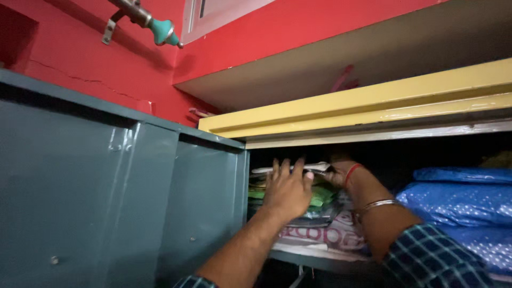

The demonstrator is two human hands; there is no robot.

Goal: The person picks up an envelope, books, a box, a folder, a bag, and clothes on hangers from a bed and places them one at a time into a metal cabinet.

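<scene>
My left hand (288, 188) lies flat, fingers spread, against the front of a stack of folded packets (325, 196) on the top shelf of a grey steel cupboard (133, 192). My right hand (337, 172) reaches deeper in beside it, fingers curled at the top of the same stack near a white sheet (319, 167); whether it grips anything is hidden in the dark. A red thread and a metal bangle (376, 204) sit on my right wrist. The stack holds green, white and pink-printed packets.
Blue dotted plastic bags (461, 200) are piled at the right of the shelf. A yellow cupboard top edge (362, 106) runs above the opening. Red walls, a concrete ledge and a teal-tipped rod (160, 29) are overhead.
</scene>
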